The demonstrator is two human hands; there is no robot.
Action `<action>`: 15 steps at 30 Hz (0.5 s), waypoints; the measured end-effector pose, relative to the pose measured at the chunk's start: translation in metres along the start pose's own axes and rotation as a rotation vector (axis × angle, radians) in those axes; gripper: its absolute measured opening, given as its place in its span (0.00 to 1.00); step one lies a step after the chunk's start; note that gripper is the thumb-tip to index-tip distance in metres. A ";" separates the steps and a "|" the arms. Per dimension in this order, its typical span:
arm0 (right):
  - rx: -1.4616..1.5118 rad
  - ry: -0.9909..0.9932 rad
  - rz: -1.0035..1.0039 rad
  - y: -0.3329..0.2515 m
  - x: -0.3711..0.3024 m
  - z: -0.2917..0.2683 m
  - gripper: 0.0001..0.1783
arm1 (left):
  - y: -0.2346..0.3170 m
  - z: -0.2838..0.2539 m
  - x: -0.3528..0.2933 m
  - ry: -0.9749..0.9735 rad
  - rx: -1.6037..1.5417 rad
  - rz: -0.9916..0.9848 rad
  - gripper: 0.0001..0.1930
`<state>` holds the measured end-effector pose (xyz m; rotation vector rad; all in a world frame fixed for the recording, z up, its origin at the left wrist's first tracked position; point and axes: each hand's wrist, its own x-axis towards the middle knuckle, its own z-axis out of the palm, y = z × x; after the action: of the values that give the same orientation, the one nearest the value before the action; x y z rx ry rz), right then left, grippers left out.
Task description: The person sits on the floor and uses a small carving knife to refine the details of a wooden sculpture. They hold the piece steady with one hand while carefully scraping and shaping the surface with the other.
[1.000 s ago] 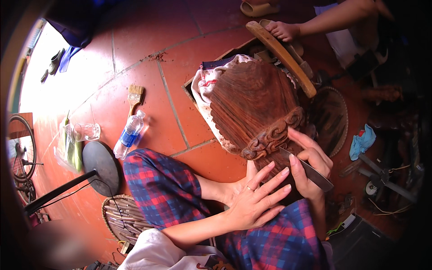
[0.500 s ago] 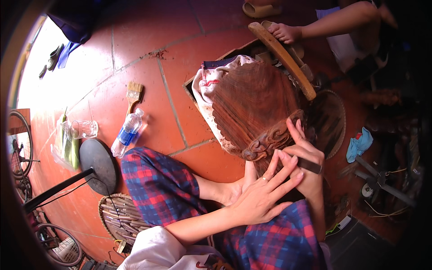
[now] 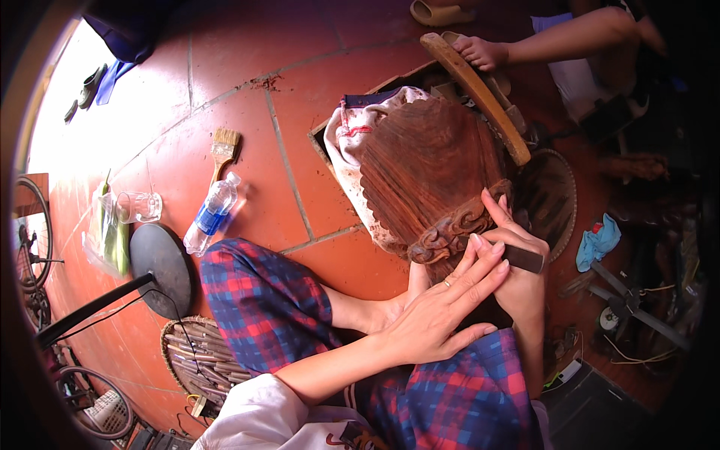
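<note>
A carved dark wooden panel (image 3: 431,169) with a scalloped edge and scroll relief (image 3: 450,236) lies tilted on a pale stained cloth (image 3: 349,142) before me. At the panel's near right corner, my right hand (image 3: 519,244) holds a small dark flat strip (image 3: 523,259), its exact kind unclear; the index finger reaches along the carving. My left hand (image 3: 442,311) is open and held flat, fingers stretched out, their tips against or just over the right hand's fingers. What lies beneath the two hands is hidden.
A wooden box (image 3: 319,139) sits under the cloth, with a curved wooden bar (image 3: 480,97) across its far side. Leftward are a brush (image 3: 225,146), a plastic bottle (image 3: 214,214) and a round lamp base (image 3: 161,266). Another person's foot (image 3: 480,54) rests by the bar.
My left hand has shifted slightly up and right, its fingers drawing closer together. My right hand, still holding the strip, has moved only a little. The whole view has shifted slightly.
</note>
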<state>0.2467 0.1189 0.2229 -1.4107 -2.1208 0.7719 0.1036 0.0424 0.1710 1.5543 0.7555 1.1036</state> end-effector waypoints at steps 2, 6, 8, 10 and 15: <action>-0.022 0.003 -0.008 0.000 -0.001 -0.001 0.08 | -0.001 -0.003 0.000 -0.028 -0.002 -0.008 0.43; -0.161 -0.008 -0.029 -0.010 -0.002 0.007 0.10 | 0.002 -0.009 -0.012 -0.036 0.058 0.039 0.44; -0.044 -0.047 0.024 -0.003 0.002 0.001 0.10 | 0.002 -0.010 -0.002 -0.060 0.054 -0.010 0.43; -0.057 -0.016 0.008 -0.008 0.003 0.002 0.09 | 0.004 -0.010 0.003 -0.036 -0.015 -0.015 0.42; -0.136 -0.008 -0.053 -0.004 0.000 0.005 0.09 | 0.005 -0.014 -0.008 -0.093 0.096 0.014 0.43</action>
<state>0.2402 0.1168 0.2222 -1.4149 -2.2444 0.6246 0.0869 0.0391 0.1741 1.6824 0.7447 1.0104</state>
